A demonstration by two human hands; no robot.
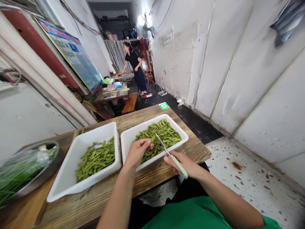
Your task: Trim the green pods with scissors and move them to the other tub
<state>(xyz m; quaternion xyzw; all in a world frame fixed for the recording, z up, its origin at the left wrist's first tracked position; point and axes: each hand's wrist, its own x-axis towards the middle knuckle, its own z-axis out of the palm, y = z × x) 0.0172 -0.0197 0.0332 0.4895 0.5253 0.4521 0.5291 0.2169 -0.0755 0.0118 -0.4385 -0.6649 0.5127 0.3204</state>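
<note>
My right hand (181, 163) is closed around the pale green handles of a pair of scissors (163, 143). Their metal blades point up and left over the right white tray (184, 137), which holds a heap of green edamame pods (164, 132). Above the near left part of that heap, my left hand (138, 151) pinches a pod (152, 139) at its fingertips, close to the scissor tips. The pod is partly hidden by the fingers. To the left, a second white tray (68, 168) contains more edamame pods (98, 157).
Both trays stand on a wooden table (143, 184). A metal bowl (45, 173) with bagged green vegetables (21, 173) is at the far left. A green QR card (164, 106) lies at the table's far edge. Further back, a person (134, 66) stands by another table near a wooden bench (130, 103).
</note>
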